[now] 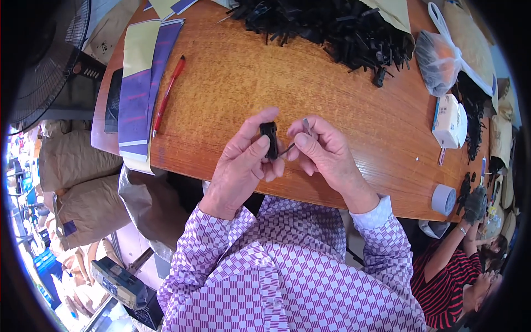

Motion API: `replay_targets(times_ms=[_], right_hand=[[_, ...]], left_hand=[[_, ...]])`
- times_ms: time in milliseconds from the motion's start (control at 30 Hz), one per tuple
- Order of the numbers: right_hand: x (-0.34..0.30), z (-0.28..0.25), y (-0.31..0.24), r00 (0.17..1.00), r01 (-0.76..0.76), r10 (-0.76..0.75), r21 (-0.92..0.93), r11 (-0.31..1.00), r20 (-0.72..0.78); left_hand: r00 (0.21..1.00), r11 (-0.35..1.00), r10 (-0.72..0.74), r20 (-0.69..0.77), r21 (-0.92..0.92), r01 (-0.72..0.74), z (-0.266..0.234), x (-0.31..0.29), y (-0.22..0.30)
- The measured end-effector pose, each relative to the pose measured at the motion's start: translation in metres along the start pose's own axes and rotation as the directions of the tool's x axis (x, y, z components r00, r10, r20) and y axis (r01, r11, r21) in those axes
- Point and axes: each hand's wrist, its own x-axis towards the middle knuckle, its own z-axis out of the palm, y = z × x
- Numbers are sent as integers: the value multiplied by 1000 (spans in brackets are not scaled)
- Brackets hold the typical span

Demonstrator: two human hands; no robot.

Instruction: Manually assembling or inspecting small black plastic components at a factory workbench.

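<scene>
Between the thumb and fingers of my left hand (232,174) is a small black plastic part (269,138), longish and held upright. My right hand (334,160) pinches a thin, dark, rod-like tool (288,149). The tool's tip reaches the lower end of the black part; whether it goes in or only touches is hidden by fingers. A flat greyish end (306,125) sticks up above the right thumb. Both hands are over the front of the wooden table (232,83). Across the table's far side lies a heap of small black plastic parts (315,25).
To the left are a red pen (168,97) and purple-and-yellow papers (135,105). On the right stand a clear plastic bag (437,61), a white box (449,122) and a tape roll (443,199). Another person's arm (445,260) reaches in at the lower right. A fan (52,61) stands left.
</scene>
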Motion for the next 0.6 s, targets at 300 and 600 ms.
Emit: replay_targets(times_ms=[300,600], right_hand=[[-3,-12,-4,956,-226,198,110,968,218],[5,7,8,998,-14,31,-250,968,62]], left_hand=[[974,981,-115,194,177,80,8,-3,-2],[989,791,116,96,593,-150,-3,-8,-11]])
